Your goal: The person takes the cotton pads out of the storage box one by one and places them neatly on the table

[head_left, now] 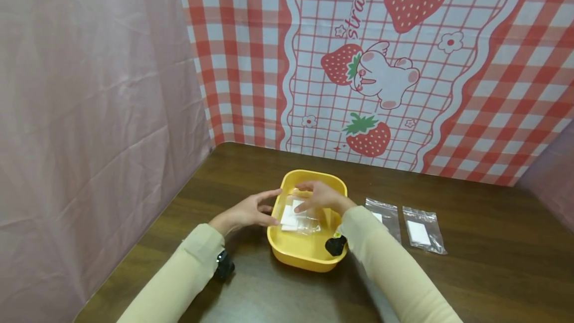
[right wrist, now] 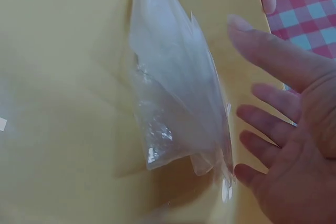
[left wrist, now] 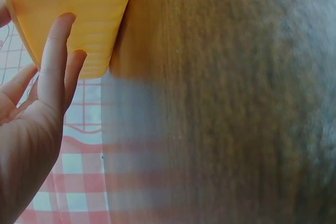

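Note:
A yellow plastic basin (head_left: 306, 259) stands on the table, with several clear zip bags (head_left: 289, 221) holding white rectangular pieces inside it. At its left rim my left hand (head_left: 244, 215) has its fingers extended; in the left wrist view, that hand (left wrist: 34, 114) lies along the basin's outer wall (left wrist: 97, 9). My right hand (head_left: 320, 196) reaches into the basin above the bags. From the right wrist view, this hand (right wrist: 294, 135) has loosely bent fingers beside the upright, bunched clear bags (right wrist: 173, 82), and nothing is gripped.
To the right of the basin, two more clear zip bags with white pieces, a nearer one (head_left: 389, 219) partly behind the right sleeve and a farther one (head_left: 421, 232), lie on the brown wooden table (head_left: 489, 243). A strawberry-print cloth (head_left: 309, 88) hangs behind; a pink curtain (head_left: 112, 128) hangs left.

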`<action>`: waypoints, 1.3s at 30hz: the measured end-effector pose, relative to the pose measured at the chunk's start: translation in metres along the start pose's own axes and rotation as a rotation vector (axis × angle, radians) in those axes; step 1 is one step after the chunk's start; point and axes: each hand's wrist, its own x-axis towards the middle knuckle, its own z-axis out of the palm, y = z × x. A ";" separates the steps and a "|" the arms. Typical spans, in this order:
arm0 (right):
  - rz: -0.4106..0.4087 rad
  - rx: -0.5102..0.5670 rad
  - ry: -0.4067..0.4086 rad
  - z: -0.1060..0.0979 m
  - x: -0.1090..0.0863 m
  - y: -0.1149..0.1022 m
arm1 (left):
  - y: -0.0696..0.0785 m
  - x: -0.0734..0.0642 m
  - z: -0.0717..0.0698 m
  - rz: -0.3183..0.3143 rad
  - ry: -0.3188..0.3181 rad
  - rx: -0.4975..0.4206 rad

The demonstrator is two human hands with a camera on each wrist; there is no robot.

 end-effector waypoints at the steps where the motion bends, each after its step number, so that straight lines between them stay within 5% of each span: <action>1: -0.008 -0.010 -0.021 -0.001 0.000 0.001 | 0.000 0.000 0.000 0.004 -0.004 -0.003; 7: -0.073 -0.058 -0.134 -0.003 -0.002 0.005 | -0.002 0.001 0.000 0.022 -0.026 -0.033; 13: -0.111 -0.082 -0.155 -0.005 -0.004 0.005 | 0.000 0.000 0.000 0.016 -0.023 -0.033; 28: -0.109 -0.113 -0.043 -0.013 -0.004 0.005 | 0.002 0.000 0.002 -0.007 0.029 0.008; 39: -0.205 -0.148 0.016 -0.020 -0.012 -0.007 | -0.001 0.001 0.002 -0.023 0.024 0.008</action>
